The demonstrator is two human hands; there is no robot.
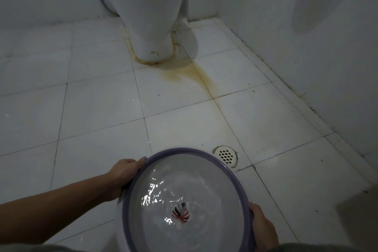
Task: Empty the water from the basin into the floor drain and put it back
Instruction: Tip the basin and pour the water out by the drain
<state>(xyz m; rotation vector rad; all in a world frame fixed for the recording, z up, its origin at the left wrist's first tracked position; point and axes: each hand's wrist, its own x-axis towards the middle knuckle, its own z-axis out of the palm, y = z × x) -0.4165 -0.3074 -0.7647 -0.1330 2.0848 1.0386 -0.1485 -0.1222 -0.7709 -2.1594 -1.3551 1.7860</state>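
Here, a round white plastic basin with a purple rim point(180, 150) sits low in the near middle, holding rippling clear water point(184, 190). The left hand point(126, 172) grips its far-left rim and the right hand point(263, 225) its near-right rim. The round white grated floor drain point(226, 156) lies just beyond its far-right edge.

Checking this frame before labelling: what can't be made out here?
Head view:
basin: near rim cut off by the bottom edge.
left hand and right hand: fingers hidden beneath the basin rim.
striped mark at the basin's centre: blurred by rippling water, unidentifiable.
toilet: rear cut off by the top edge.
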